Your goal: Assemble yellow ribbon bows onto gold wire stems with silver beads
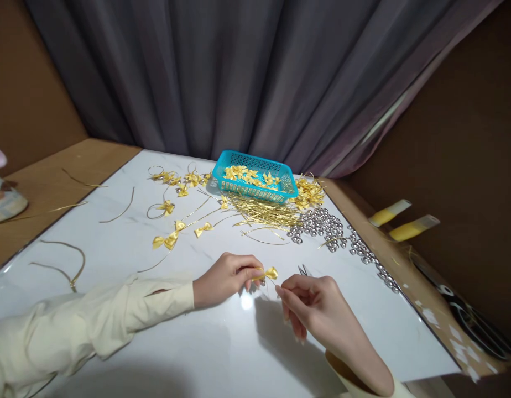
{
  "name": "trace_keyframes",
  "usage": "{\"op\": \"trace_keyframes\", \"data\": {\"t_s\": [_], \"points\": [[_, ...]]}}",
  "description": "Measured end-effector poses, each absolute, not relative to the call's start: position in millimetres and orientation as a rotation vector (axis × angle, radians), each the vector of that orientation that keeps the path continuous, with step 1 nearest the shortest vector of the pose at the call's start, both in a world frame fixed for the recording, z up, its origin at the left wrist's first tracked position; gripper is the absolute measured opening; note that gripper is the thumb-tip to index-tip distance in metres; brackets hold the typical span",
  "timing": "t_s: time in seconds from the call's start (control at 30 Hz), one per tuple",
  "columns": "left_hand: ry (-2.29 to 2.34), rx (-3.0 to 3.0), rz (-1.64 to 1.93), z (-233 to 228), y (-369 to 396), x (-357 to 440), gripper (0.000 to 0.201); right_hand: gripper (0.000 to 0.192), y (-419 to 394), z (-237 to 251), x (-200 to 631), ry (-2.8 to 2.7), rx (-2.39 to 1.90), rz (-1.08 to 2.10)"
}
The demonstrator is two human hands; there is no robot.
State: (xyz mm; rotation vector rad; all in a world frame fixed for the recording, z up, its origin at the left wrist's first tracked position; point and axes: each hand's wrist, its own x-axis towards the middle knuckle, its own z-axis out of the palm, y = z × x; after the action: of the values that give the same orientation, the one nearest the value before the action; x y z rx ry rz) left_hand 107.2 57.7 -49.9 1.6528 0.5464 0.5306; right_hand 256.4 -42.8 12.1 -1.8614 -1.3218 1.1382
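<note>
Gold satin bow point(269, 273) sits pinched in the left hand point(226, 278) just above the white desk point(126, 249), near its front edge; grip is clenched on the bow's left loop. Right hand point(317, 309) pinches a thin wire point(275, 282) running off the bow's knot. Bow looks near weightless, soft, easily crushed; ribbon is probably slick. Best held at the knot, not the loops. Wire seems springy and kinks easily, so hold it close to the knot.
</note>
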Motion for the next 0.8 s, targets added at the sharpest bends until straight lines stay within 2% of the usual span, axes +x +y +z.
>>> {"op": "trace_keyframes", "data": {"t_s": [0.8], "points": [[0.467, 1.747, 0.59, -51.5, 56.9, 107.7, 0.017, 0.022, -37.8, 13.5, 260.0, -1.311, -1.845, 1.243]]}}
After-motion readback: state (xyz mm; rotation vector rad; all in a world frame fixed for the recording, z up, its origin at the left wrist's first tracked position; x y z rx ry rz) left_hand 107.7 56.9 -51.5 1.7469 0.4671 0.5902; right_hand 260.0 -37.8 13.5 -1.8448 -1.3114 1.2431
